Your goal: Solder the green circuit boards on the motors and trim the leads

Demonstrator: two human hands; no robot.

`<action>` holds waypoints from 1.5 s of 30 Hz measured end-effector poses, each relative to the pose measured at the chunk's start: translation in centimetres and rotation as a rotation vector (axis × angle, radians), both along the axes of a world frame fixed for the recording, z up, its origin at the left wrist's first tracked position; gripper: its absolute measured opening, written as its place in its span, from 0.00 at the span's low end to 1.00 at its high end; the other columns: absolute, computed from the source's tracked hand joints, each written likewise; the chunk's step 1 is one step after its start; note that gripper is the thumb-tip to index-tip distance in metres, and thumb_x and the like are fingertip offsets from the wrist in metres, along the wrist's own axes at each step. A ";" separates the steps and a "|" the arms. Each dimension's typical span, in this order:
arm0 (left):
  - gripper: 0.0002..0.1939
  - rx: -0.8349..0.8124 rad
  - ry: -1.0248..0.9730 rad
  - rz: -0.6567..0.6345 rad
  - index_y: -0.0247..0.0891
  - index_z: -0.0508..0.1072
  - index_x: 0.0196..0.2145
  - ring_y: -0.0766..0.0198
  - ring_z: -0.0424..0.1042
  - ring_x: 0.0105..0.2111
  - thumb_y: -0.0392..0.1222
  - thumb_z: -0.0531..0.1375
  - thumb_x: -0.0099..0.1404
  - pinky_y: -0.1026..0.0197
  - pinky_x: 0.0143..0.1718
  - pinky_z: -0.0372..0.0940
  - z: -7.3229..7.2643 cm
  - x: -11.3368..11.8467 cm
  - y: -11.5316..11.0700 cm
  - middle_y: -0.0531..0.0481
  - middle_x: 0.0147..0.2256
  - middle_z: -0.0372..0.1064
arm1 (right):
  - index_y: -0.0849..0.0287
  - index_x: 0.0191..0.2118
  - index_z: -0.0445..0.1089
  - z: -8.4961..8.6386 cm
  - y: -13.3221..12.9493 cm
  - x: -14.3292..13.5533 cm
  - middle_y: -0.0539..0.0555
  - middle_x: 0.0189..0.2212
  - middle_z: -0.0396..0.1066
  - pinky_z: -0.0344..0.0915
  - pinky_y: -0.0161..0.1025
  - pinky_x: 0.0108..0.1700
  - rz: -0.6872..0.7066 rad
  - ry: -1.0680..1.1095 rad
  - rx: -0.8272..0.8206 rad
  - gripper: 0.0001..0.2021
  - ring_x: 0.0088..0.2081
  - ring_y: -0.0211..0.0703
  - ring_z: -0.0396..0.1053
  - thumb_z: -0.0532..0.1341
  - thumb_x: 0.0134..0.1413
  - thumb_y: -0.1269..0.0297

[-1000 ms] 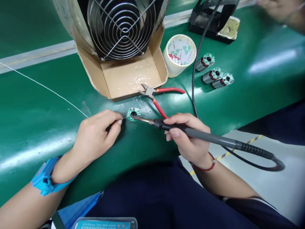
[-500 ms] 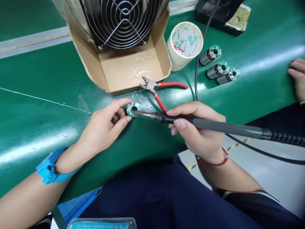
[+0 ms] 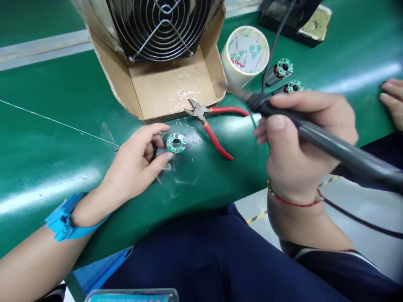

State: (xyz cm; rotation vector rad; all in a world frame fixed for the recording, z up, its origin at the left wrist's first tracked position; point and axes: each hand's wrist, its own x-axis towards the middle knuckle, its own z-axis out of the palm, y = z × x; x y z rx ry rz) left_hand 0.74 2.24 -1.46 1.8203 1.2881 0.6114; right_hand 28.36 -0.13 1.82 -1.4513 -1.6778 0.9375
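A small cylindrical motor part with a round green circuit board (image 3: 176, 143) on its end is on the green bench. My left hand (image 3: 135, 157) curves around it, with the forefinger lifted clear of the board and the thumb tip close by its lower edge. Its body is partly hidden between my fingers. My right hand (image 3: 310, 138) grips a soldering iron (image 3: 327, 136), whose blurred tip is up near the cardboard box, away from the board. Thin smoke drifts below the board. Red-handled side cutters (image 3: 199, 111) lie open between my hands.
A fan (image 3: 165, 25) stands in a cardboard box (image 3: 157, 90) holding wire clippings. Beside it are a tape roll (image 3: 231, 69), similar motor parts (image 3: 279, 70) and a sponge (image 3: 315, 23) in a black stand. Another person's hand (image 3: 393, 100) is at right. Solder wire (image 3: 59, 122) stretches left.
My right hand has pulled the soldering iron off the board, up and to the right. My left forefinger has loosened from the board. Smoke now shows, and the cutters' lower handle is uncovered.
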 end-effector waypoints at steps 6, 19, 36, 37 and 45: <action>0.31 0.072 0.096 -0.079 0.41 0.66 0.66 0.67 0.62 0.26 0.42 0.65 0.67 0.58 0.35 0.66 -0.3 0.3 0.2 0.45 0.50 0.72 | 0.47 0.55 0.72 -2.1 0.9 1.2 0.58 0.47 0.82 0.77 0.53 0.53 -0.045 -0.145 0.144 0.14 0.50 0.52 0.80 0.64 0.68 0.52; 0.19 0.055 -0.029 -0.015 0.43 0.74 0.55 0.68 0.58 0.22 0.43 0.68 0.67 0.63 0.26 0.56 -0.3 0.5 -0.6 0.58 0.25 0.61 | 0.56 0.65 0.60 -6.8 2.1 1.8 0.67 0.57 0.73 0.68 0.71 0.56 0.051 -0.601 0.332 0.36 0.55 0.70 0.73 0.68 0.52 0.57; 0.20 0.429 0.132 -0.086 0.41 0.71 0.54 0.67 0.71 0.33 0.41 0.70 0.67 0.64 0.33 0.65 0.4 0.0 -0.8 0.51 0.44 0.73 | 0.60 0.55 0.69 -1.2 0.9 1.8 0.59 0.36 0.76 0.67 0.48 0.35 0.435 -0.818 0.527 0.18 0.36 0.55 0.72 0.59 0.60 0.66; 0.20 0.449 0.142 -0.092 0.41 0.70 0.54 0.66 0.72 0.34 0.41 0.70 0.67 0.64 0.34 0.66 0.4 0.0 -0.8 0.51 0.44 0.73 | 0.60 0.54 0.69 -1.0 0.9 1.8 0.58 0.34 0.74 0.66 0.47 0.34 0.436 -0.830 0.546 0.16 0.33 0.53 0.71 0.59 0.61 0.66; 0.20 0.356 0.032 0.016 0.42 0.72 0.53 0.74 0.60 0.23 0.46 0.70 0.67 0.66 0.25 0.60 0.6 -0.4 -0.7 0.52 0.42 0.72 | 0.60 0.53 0.71 -2.4 1.0 0.6 0.54 0.32 0.75 0.69 0.44 0.34 0.076 -0.742 0.547 0.13 0.32 0.48 0.73 0.60 0.67 0.61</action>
